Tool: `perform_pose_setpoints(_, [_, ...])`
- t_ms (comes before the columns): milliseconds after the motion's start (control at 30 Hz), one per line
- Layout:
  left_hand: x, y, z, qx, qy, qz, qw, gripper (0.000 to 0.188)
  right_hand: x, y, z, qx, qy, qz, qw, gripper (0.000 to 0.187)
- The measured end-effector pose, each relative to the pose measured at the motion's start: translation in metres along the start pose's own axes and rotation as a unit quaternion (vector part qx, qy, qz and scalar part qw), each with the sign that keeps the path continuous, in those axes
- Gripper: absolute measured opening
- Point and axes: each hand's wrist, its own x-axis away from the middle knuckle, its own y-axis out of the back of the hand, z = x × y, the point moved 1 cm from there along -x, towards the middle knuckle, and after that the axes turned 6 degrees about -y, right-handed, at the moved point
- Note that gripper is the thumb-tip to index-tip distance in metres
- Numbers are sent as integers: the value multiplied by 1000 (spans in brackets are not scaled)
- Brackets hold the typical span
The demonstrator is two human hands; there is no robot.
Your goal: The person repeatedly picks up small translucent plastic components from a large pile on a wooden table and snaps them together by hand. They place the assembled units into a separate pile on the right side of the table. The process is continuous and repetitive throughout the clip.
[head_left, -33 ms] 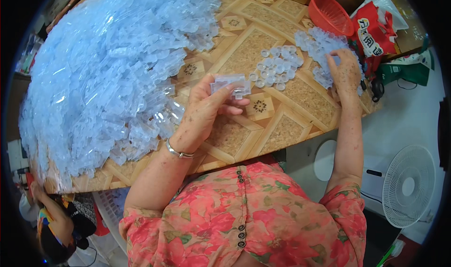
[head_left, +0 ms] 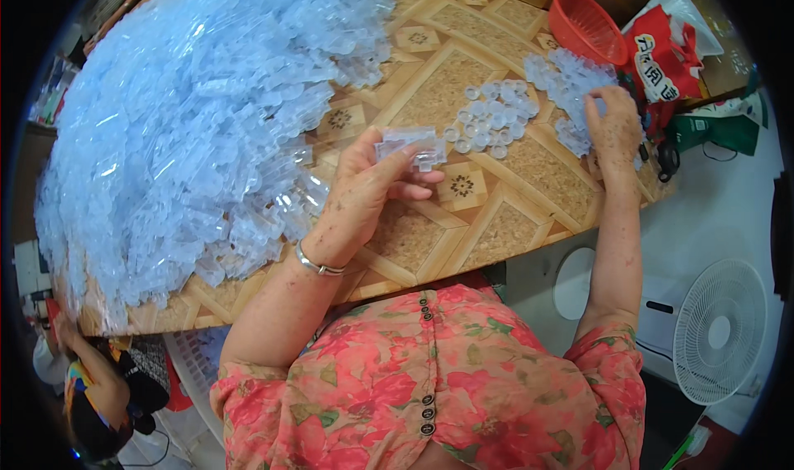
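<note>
My left hand (head_left: 374,172) is closed around a few flat, clear plastic pieces (head_left: 411,146), held above the table with the thumb pressed on top. At the right, my right hand (head_left: 614,127) reaches to a small heap of clear plastic parts (head_left: 566,81). Its thumb and forefinger curl together at the heap's edge; whatever lies between them is too small or hidden to name. Between the hands sits a cluster of small round clear caps (head_left: 492,114) on the patterned tabletop (head_left: 504,213).
A huge mound of clear plastic pieces (head_left: 190,131) covers the table's left. At the back right stand a red basket (head_left: 587,25) and a red bag (head_left: 662,56). Black scissors (head_left: 667,162) lie near the right edge. A white fan (head_left: 719,332) stands beside me; another person's arm (head_left: 95,366) shows lower left.
The view has shifted very slightly. Both hands keep nearly the same place and pose.
</note>
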Motion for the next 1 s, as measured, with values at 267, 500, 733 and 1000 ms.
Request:
perform_pose_setpoints(267, [-4,7,1,124,-6,13,992,48,63,64,95,-569,-127,237,777,13])
perform_pose_setpoints(500, [-6,3,1,182,12,51,982,53,119,54,127,-588,-202,430,655,12])
perform_pose_setpoints(733, [-4,-1,1,183,-2,55,982,48,114,63,114,-352,-60,349,866,17])
perform_pose_setpoints(1000, [-1,-4,0,86,50,133,986,40,89,75,139,-461,81,166,868,40])
